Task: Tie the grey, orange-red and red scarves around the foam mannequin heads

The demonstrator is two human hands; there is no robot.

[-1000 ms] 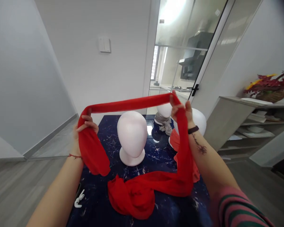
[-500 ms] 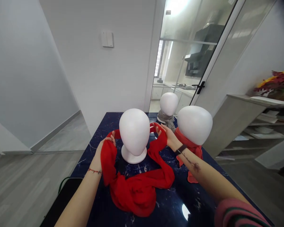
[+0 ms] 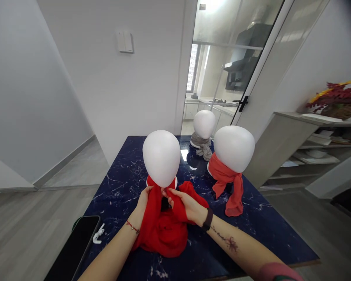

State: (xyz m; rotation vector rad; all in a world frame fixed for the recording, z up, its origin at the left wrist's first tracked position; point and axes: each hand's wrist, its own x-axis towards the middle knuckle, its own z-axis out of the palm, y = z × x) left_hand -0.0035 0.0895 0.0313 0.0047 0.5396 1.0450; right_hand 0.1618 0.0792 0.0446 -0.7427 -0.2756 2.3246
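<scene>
A bright red scarf [image 3: 171, 234] passes round the neck of the nearest white mannequin head [image 3: 161, 158], and its loose length lies bunched on the table in front. My left hand [image 3: 143, 201] is closed on the scarf just below the chin, on the left side. Close beside it, my right hand [image 3: 185, 201] grips the scarf on the right, fingers partly hidden by the cloth. The two hands nearly meet in front of the neck. Part of the scarf drapes over the table to the right, behind my right wrist.
On the dark blue marbled table [image 3: 117, 175] stand a head [image 3: 234, 148] with a coral scarf [image 3: 226, 177] and, farther back, a head [image 3: 204, 124] with a grey scarf [image 3: 202, 144]. A black phone [image 3: 76, 246] and white earbuds [image 3: 98, 234] lie at the left edge. Shelves [image 3: 307, 152] stand right.
Both hands have come from the sides of the nearest head to meet in front of its neck, drawing the red scarf close around it. The view has shifted slightly.
</scene>
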